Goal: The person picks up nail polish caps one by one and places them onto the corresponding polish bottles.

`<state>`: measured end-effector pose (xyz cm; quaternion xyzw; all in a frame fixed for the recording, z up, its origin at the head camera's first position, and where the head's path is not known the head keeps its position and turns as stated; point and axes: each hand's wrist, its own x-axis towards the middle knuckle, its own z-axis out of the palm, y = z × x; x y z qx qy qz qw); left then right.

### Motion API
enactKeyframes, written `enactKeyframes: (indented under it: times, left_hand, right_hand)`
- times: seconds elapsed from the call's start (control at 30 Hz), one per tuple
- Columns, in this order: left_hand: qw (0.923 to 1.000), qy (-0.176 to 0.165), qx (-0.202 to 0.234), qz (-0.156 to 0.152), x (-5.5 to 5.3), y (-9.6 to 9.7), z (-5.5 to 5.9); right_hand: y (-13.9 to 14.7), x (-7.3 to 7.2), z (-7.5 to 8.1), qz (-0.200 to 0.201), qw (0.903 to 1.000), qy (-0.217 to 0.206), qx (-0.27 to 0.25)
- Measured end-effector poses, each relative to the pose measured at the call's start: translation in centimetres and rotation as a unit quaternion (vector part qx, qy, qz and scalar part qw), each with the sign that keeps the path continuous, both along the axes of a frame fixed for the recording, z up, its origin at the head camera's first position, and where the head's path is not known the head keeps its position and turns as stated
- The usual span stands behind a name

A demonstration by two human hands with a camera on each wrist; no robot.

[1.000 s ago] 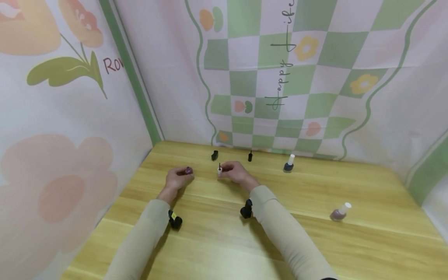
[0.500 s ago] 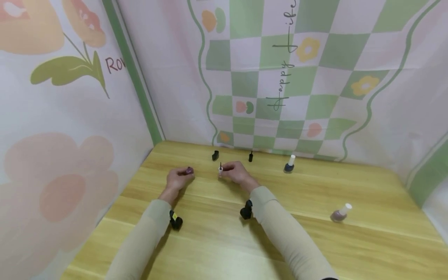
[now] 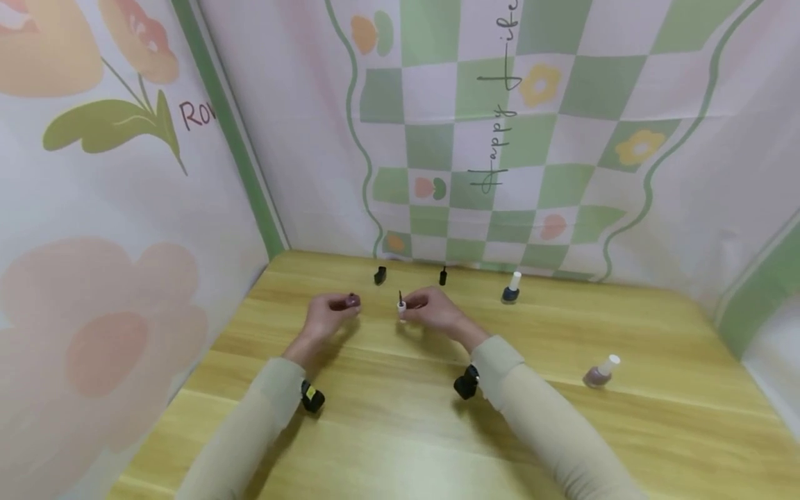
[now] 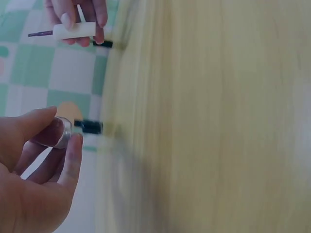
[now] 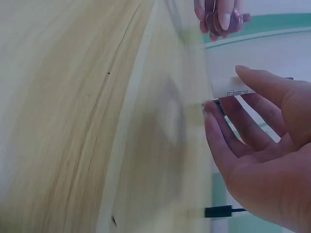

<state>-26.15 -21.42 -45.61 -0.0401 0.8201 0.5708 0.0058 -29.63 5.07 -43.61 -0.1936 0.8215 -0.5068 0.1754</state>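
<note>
In the head view, my left hand [image 3: 326,316] holds a small uncapped nail polish bottle [image 3: 352,300] of purple-mauve polish between thumb and fingers. The left wrist view shows the clear glass base of that bottle [image 4: 62,133] between the fingertips. Facing it, my right hand [image 3: 437,310] pinches a white nail polish cap [image 3: 402,311], its dark brush [image 3: 400,296] pointing upward. Bottle and cap are apart, both above the table. Small print shows on the cap [image 5: 227,88] in the right wrist view.
Toward the table's back edge are a small black object [image 3: 380,276] and a black brush cap [image 3: 443,277] with its brush up. A dark blue polish bottle [image 3: 510,294] and a mauve one [image 3: 598,376], both white-capped, stand to the right. Printed curtains [image 3: 431,146] hang behind.
Both hands have shifted slightly to the right, the left a little more, so bottle and cap are somewhat closer. Each hand keeps its hold. The view has moved slightly.
</note>
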Motion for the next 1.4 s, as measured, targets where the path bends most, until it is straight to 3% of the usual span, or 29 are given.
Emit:
enactKeyframes:
  times: [0.27, 0.53, 0.8, 1.0, 1.4]
  left_hand:
    - [0.9984, 0.031, 0.001, -0.047, 0.8, 1.8, 0.6]
    - [0.9940, 0.053, 0.000, -0.096, 1.4, 3.2, 1.1]
    - [0.9875, 0.058, 0.005, -0.146, 1.9, 4.2, 1.3]
    - [0.9818, 0.053, 0.003, -0.182, 1.8, 5.1, 1.2]
    - [0.9760, 0.061, 0.001, -0.209, 2.3, 6.9, 1.5]
  right_hand:
    - [1.9, 1.9, 1.3, 0.010, 0.9990, -0.021, -0.038]
    - [4.0, 2.6, 2.0, 0.030, 0.9985, 0.039, 0.022]
    - [5.8, 3.0, 2.1, 0.041, 0.9932, 0.103, 0.037]
    - [7.3, 3.4, 2.8, 0.054, 0.9912, 0.113, 0.042]
    - [8.9, 3.8, 3.9, 0.051, 0.9921, 0.112, 0.025]
